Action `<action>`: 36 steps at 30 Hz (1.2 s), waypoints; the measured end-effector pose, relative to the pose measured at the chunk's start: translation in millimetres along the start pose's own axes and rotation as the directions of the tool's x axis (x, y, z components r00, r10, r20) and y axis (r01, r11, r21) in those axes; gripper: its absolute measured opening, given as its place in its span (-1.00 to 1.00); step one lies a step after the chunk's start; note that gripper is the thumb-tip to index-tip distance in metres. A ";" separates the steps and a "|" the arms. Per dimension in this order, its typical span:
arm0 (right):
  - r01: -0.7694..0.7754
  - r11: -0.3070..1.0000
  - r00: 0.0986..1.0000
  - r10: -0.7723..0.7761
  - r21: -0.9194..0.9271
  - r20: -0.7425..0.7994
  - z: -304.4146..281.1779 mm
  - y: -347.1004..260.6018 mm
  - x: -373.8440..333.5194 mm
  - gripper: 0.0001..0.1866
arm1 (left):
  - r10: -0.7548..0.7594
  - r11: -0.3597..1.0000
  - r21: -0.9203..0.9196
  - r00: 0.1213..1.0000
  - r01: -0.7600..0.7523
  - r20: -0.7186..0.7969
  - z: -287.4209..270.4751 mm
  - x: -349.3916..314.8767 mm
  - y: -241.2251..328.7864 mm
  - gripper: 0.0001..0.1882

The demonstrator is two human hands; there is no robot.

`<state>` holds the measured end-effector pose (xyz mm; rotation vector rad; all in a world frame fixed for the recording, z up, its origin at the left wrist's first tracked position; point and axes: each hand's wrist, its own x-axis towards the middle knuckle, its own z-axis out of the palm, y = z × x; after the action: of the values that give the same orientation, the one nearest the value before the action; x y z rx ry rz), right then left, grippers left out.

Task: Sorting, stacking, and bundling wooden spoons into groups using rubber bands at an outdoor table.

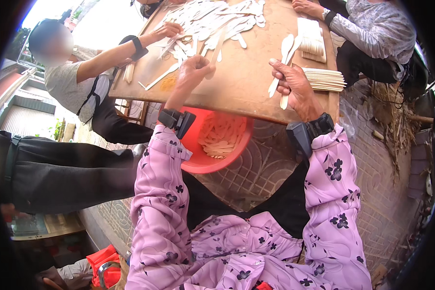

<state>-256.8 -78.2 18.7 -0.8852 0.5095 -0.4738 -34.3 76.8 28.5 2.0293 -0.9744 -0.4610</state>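
My right hand (295,87) is closed round a few wooden spoons (287,47); their rounded bowls point away from me and the handle ends stick out below the fingers. Pinched in my left hand (194,71) is a wooden utensil (220,42), smeared by motion, so its exact shape cannot be told. Beyond it spreads a loose heap of pale wooden utensils (212,19) on the brown table (241,92). Beside my right hand lie a neat stack of wooden sticks (324,79) and, farther off, another stack of wooden utensils (311,38).
Under the table's near edge stands a red basin (212,164) holding many wooden pieces (222,135). A co-worker's hand (166,31) reaches into the heap from the left; another person's hand (308,8) rests at the far right. Somebody in dark trousers (72,169) is at my left.
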 end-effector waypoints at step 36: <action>-0.198 0.969 0.963 0.164 0.148 0.214 51.6 18.9 -8.5 -0.84 | 0.032 0.916 -0.400 0.999 -0.018 0.028 -20.0 -124.7 48.1 -0.87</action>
<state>-229.2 -31.9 32.5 -0.7066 0.3558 -0.2516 -123.9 166.1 76.3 1.6418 -0.8440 -0.6277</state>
